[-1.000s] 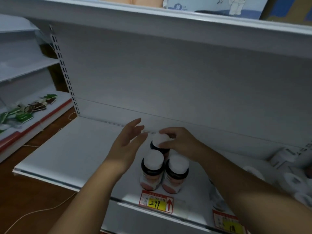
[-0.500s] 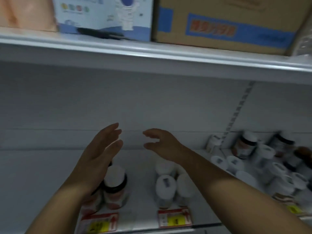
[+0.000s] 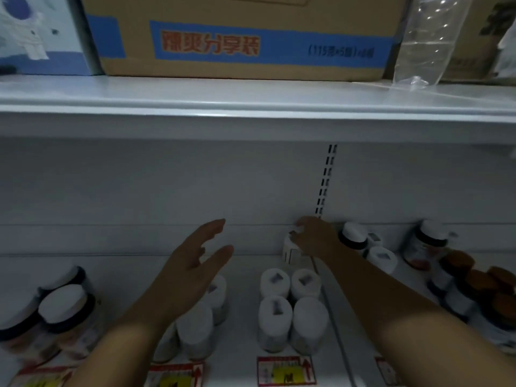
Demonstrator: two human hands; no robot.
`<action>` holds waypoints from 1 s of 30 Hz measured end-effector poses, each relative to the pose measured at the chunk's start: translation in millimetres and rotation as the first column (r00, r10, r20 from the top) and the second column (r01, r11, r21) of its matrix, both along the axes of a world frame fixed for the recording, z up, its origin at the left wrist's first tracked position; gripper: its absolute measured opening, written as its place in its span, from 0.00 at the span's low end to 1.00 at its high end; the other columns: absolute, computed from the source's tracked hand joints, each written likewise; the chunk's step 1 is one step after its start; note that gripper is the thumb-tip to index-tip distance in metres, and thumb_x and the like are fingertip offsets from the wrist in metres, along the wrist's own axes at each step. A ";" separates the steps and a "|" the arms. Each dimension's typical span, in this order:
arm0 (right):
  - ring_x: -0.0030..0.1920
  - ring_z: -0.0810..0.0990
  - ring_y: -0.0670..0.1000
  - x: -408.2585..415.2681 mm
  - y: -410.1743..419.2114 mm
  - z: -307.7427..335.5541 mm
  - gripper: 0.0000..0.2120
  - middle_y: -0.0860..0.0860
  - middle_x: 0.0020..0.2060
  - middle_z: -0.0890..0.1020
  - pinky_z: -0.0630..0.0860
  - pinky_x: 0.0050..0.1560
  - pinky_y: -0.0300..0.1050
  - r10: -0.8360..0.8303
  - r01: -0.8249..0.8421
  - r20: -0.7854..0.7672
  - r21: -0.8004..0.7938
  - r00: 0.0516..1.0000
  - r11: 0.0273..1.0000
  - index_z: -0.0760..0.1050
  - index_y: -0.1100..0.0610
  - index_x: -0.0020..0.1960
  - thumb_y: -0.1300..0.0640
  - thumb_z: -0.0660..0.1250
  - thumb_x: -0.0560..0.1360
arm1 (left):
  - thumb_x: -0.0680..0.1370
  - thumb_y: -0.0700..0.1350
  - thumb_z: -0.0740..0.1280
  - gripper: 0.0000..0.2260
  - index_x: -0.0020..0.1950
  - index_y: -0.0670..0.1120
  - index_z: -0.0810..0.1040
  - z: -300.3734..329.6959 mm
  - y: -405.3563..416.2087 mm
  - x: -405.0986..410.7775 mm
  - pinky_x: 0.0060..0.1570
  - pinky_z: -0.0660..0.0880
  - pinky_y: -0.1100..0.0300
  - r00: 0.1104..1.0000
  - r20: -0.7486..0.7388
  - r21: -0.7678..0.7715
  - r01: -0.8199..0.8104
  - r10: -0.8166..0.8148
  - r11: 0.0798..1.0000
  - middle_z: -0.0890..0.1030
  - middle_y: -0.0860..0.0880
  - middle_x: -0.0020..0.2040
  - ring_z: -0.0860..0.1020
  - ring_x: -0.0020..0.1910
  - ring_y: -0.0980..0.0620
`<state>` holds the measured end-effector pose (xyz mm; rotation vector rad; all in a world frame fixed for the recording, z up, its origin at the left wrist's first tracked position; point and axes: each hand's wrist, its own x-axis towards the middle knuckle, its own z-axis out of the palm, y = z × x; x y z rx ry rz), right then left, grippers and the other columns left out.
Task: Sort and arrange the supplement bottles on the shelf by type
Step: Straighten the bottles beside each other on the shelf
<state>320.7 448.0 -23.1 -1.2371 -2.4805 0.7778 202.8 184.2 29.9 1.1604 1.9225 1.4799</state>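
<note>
My right hand [image 3: 314, 238] is far back on the white shelf [image 3: 245, 261], its fingers closed around a small white bottle [image 3: 290, 251] that stands by the back wall. My left hand [image 3: 192, 270] hovers open with fingers spread, above a group of white-capped bottles [image 3: 195, 328]. Several all-white bottles [image 3: 293, 308] stand in a block in the middle front. Dark bottles with white caps [image 3: 64, 317] stand at the front left. To the right lie mixed bottles: dark ones with white caps [image 3: 353, 236] and brown-capped ones [image 3: 480, 283].
The upper shelf [image 3: 251, 99] hangs close overhead and carries a cardboard box [image 3: 240, 37] and a clear plastic bag [image 3: 430, 40]. Price tags [image 3: 286, 370] line the shelf's front edge. A slotted upright [image 3: 325, 180] runs down the back wall.
The view swung right along the shelf. My right hand left the dark bottle at the left group, reached back right and closed on the small white bottle. My left hand stayed open.
</note>
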 end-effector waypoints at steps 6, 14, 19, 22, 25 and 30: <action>0.46 0.74 0.56 0.8 1.5 -18.8 0.12 0.55 0.43 0.76 0.69 0.40 0.38 0.084 -0.081 -0.066 0.047 0.994 0.996 0.70 0.62 0.52 0.58 0.67 0.72 | 0.65 0.63 0.63 0.23 0.61 0.67 0.69 -3.2 1.2 31.4 0.64 0.68 0.55 0.998 -0.011 -0.043 -0.057 0.057 0.997 0.69 0.68 0.63 0.69 0.65 0.59; 0.43 0.81 0.50 27.2 -44.0 61.9 0.05 0.53 0.44 0.82 0.78 0.43 0.44 -0.071 -0.107 -0.661 -0.225 0.747 0.968 0.78 0.54 0.45 0.60 0.71 0.70 | 0.77 0.40 0.64 0.10 0.49 0.54 0.81 1.4 5.0 43.6 0.54 0.75 0.55 0.968 0.177 0.138 -0.202 0.176 0.970 0.84 0.52 0.51 0.81 0.53 0.52; 0.44 0.83 0.46 58.8 -116.7 78.2 0.11 0.46 0.41 0.86 0.79 0.41 0.37 -0.037 -0.558 -0.843 -0.388 0.537 0.734 0.80 0.53 0.48 0.60 0.70 0.66 | 0.74 0.56 0.57 0.22 0.54 0.43 0.81 -3.0 8.1 58.7 0.39 0.80 0.55 0.591 0.801 0.075 0.057 -0.094 0.996 0.83 0.38 0.52 0.83 0.50 0.43; 0.48 0.83 0.46 68.0 -134.2 73.5 0.15 0.46 0.45 0.85 0.79 0.44 0.39 -0.096 -0.570 -0.856 -0.418 0.508 0.708 0.79 0.53 0.51 0.57 0.68 0.64 | 0.71 0.55 0.60 0.20 0.48 0.43 0.85 -9.1 1.3 60.3 0.39 0.80 0.55 0.436 0.868 0.183 0.166 -0.239 0.969 0.82 0.36 0.53 0.82 0.51 0.42; 0.46 0.83 0.46 77.2 -141.6 69.2 0.11 0.47 0.44 0.85 0.79 0.41 0.39 -0.211 -0.516 -0.841 -0.483 0.498 0.707 0.81 0.52 0.49 0.61 0.67 0.68 | 0.69 0.49 0.64 0.17 0.49 0.40 0.84 -18.8 -1.3 64.1 0.38 0.80 0.56 0.452 0.842 0.267 0.129 -0.296 0.955 0.83 0.37 0.50 0.83 0.47 0.41; 0.45 0.84 0.48 88.1 -159.0 66.2 0.06 0.50 0.44 0.85 0.79 0.40 0.39 -0.262 -0.341 -0.806 -0.487 0.531 0.804 0.82 0.51 0.45 0.55 0.68 0.70 | 0.61 0.35 0.76 0.19 0.50 0.43 0.79 -23.4 -0.6 83.8 0.40 0.80 0.57 0.784 0.593 0.312 -0.015 -0.182 0.950 0.85 0.45 0.46 0.83 0.44 0.47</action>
